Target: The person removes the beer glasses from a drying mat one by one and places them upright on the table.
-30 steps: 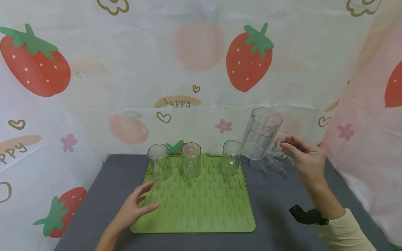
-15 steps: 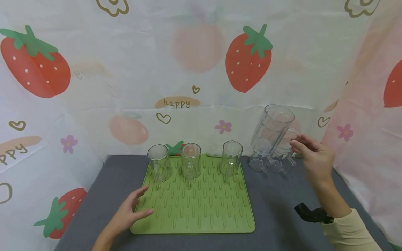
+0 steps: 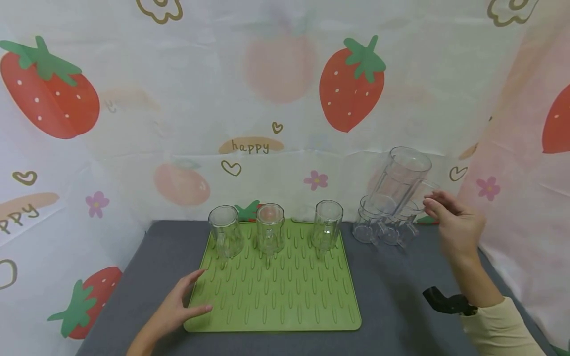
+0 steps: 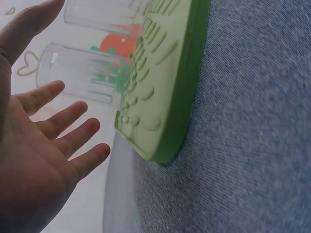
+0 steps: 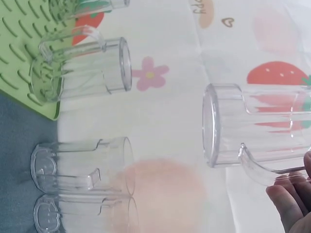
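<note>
We see a grey surface (image 3: 387, 316); a green mat (image 3: 276, 316); a tilted mug (image 3: 403, 180), handle (image 5: 256, 168) pinched by the right hand (image 3: 460, 225), raised toward the surface's far right corner; the left hand (image 3: 175, 304), fingers spread, by the mat's left edge; three mugs (image 3: 270, 230) along its far edge.

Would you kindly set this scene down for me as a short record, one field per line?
Right hand: holds a clear mug by its handle
Clear mug: in the air, tilted, mouth upward
Green mat: lies on the table
On the mat: three upside-down mugs, along its far side
Right of the mat: two upright mugs, side by side
Left hand: fingers spread, empty, near the mat's left side
</note>
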Demonstrator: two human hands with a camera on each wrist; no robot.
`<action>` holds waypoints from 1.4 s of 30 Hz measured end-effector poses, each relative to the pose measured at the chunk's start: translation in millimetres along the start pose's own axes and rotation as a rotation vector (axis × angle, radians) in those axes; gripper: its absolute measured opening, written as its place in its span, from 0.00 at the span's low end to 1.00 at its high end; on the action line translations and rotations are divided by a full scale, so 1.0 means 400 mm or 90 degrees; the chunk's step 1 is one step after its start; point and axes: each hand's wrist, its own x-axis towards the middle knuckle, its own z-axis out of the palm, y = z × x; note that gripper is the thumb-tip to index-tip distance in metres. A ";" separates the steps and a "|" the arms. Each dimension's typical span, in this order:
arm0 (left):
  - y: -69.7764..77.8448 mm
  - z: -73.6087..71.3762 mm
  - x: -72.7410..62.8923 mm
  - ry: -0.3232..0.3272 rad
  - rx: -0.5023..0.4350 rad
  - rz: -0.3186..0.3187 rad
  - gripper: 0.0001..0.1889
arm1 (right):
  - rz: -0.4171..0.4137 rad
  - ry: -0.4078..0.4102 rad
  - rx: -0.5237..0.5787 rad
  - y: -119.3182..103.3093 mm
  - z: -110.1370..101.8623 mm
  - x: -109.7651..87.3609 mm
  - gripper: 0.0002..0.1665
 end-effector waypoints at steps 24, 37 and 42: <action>-0.056 -0.008 -0.014 -0.010 0.226 -0.035 0.54 | -0.014 0.113 -0.032 0.026 -0.088 0.045 0.11; -0.062 -0.007 -0.020 -0.020 0.280 -0.046 0.54 | -0.046 0.190 -0.017 0.073 -0.139 0.073 0.11; -0.067 -0.006 -0.019 -0.029 0.284 -0.058 0.53 | -0.059 0.228 -0.065 0.094 -0.166 0.080 0.09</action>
